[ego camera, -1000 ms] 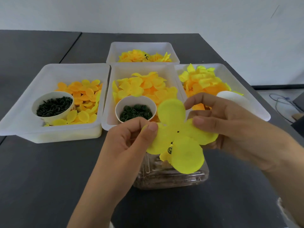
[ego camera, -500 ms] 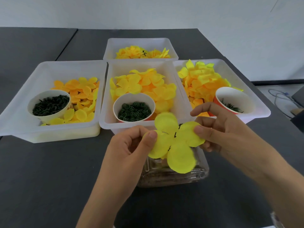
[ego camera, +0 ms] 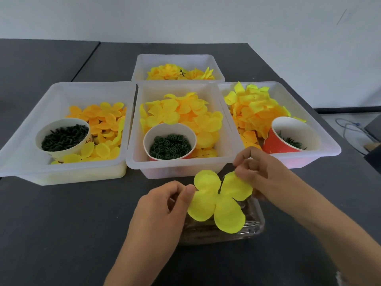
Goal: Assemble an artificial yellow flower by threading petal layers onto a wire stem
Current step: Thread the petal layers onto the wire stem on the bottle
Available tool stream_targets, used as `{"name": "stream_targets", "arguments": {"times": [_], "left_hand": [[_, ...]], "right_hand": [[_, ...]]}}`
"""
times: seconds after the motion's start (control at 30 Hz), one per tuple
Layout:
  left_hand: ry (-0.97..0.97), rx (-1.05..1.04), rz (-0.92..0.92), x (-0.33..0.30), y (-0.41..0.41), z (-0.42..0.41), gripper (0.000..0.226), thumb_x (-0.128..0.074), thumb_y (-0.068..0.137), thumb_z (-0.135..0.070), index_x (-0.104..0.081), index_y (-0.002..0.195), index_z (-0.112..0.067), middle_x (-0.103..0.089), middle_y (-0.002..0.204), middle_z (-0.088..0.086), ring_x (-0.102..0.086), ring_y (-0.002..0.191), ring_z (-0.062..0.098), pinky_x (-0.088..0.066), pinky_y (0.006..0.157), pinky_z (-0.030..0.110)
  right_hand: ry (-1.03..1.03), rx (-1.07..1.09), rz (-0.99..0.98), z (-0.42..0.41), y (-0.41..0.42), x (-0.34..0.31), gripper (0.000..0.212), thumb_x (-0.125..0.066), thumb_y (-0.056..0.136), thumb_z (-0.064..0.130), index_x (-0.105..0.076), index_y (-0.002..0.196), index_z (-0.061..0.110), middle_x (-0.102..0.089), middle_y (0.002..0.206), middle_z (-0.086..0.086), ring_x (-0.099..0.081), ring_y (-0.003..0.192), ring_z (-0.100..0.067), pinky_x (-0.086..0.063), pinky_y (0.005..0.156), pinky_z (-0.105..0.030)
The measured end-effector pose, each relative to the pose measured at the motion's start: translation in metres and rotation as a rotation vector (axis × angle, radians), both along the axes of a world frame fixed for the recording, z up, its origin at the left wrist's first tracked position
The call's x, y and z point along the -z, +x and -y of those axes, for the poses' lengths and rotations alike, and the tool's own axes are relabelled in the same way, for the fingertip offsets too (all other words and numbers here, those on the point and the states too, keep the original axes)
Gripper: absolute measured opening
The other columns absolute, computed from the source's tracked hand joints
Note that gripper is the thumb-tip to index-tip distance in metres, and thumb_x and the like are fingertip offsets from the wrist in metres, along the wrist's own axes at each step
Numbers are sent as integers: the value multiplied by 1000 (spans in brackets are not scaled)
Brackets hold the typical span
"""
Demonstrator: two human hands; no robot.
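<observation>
Head view, looking down on a dark table (ego camera: 61, 223).

Lower centre of frame: a four-lobed yellow petal layer (ego camera: 220, 200) held up between both hands, above a clear plastic container (ego camera: 243, 230) that sits on the table. A thin dark wire stem (ego camera: 221, 185) pokes up through the middle of the layer.

Left hand (ego camera: 162, 211), lower centre-left: thumb and curled fingers pinch the layer's left lobe. Right hand (ego camera: 261, 174), centre-right: fingers curled, fingertips on the upper right lobe; thumb side hidden behind the petal, so the exact grasp is unclear, though it reads as a pinch.

Middle of frame, a row of three white bins. Left bin (ego camera: 68, 172): orange and yellow petals plus a white cup (ego camera: 64, 135) of small dark pieces. Centre bin (ego camera: 177, 170): yellow petals and a cup (ego camera: 170, 141) of dark green rings. Right bin (ego camera: 321, 149): a heap of yellow petals and a tilted red cup (ego camera: 288, 137) with dark green bits inside.

Upper centre: a fourth bin (ego camera: 177, 58) behind the row, holding yellow flower heads.

Right edge: cables (ego camera: 350, 131) on the floor.
</observation>
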State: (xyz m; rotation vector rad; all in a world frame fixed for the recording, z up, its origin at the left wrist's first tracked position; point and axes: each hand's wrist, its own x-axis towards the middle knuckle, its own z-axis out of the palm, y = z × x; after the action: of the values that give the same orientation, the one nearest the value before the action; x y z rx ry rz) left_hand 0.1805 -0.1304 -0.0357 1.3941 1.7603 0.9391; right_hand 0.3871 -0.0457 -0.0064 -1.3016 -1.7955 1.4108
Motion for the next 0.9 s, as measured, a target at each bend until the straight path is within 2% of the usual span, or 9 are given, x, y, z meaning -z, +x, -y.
{"name": "stream_targets", "arguments": {"times": [0.1, 0.17, 0.23, 0.3, 0.4, 0.53, 0.67, 0.77, 0.9], "left_hand": [[62, -90, 18, -2, -13, 3, 52, -30, 69, -74, -65, 79, -36, -68, 76, -16, -63, 72, 0, -45, 56, 16], [117, -135, 28, -3, -21, 6, 46, -36, 75, -70, -65, 79, -35, -69, 75, -13, -64, 69, 3, -43, 54, 15], [153, -174, 16, -6, -26, 9, 34, -43, 81, -63, -65, 81, -37, -69, 74, -15, -63, 69, 2, -40, 55, 16], [176, -188, 37, -9, -29, 12, 30, -45, 79, -63, -64, 85, -40, -69, 73, -14, -64, 69, 4, -43, 58, 19], [181, -180, 44, -10, -29, 16, 32, -42, 77, -64, -63, 85, -41, -68, 72, -13, -63, 67, 7, -44, 59, 21], [183, -173, 49, -9, -28, 18, 22, -49, 84, -55, -64, 83, -38, -67, 70, -10, -58, 60, 4, -43, 54, 14], [194, -152, 80, -11, -24, 16, 19, -52, 85, -49, -66, 82, -37, -66, 70, -7, -57, 57, 4, -42, 53, 11], [192, -127, 99, -13, -18, 14, 19, -52, 86, -48, -66, 81, -36, -65, 68, -6, -53, 53, 2, -40, 51, 11], [218, -129, 100, -13, -16, 14, 16, -53, 86, -45, -65, 79, -36, -66, 67, -9, -55, 54, 2, -40, 51, 10]], "right_hand": [[235, 150, 26, -43, -2, -10, 4, -60, 92, 25, -61, 89, 27, -58, 69, 7, -46, 51, -5, -39, 47, -16], [529, 202, 257, -79, -10, -11, 7, -62, 90, 23, -60, 95, 26, -59, 78, 8, -47, 56, -3, -41, 56, -18], [714, 114, 514, -109, -23, -7, 24, -65, 87, 20, -58, 109, 22, -57, 94, -3, -51, 75, -7, -45, 74, -29], [780, -74, 751, -131, -37, 2, 42, -66, 83, 17, -52, 123, 21, -49, 110, -11, -48, 98, -24, -42, 88, -37], [903, -229, 984, -146, -53, 15, 48, -63, 81, 10, -50, 126, 23, -41, 116, -12, -38, 108, -29, -45, 88, -40], [1015, -242, 1004, -154, -60, 17, 27, -65, 83, 16, -61, 110, 20, -44, 113, -9, -39, 108, -27, -41, 80, -33], [836, -239, 984, -157, -57, 17, 37, -75, 78, 39, -63, 106, 17, -45, 113, -8, -38, 111, -27, -45, 88, -39], [798, -231, 997, -156, -58, 18, 35, -75, 77, 37, -67, 100, 13, -45, 112, -9, -37, 110, -29, -45, 91, -43], [789, -179, 913, -152, -58, 12, 23, -72, 79, 29, -69, 94, 11, -43, 109, -12, -37, 108, -31, -40, 91, -39]]}}
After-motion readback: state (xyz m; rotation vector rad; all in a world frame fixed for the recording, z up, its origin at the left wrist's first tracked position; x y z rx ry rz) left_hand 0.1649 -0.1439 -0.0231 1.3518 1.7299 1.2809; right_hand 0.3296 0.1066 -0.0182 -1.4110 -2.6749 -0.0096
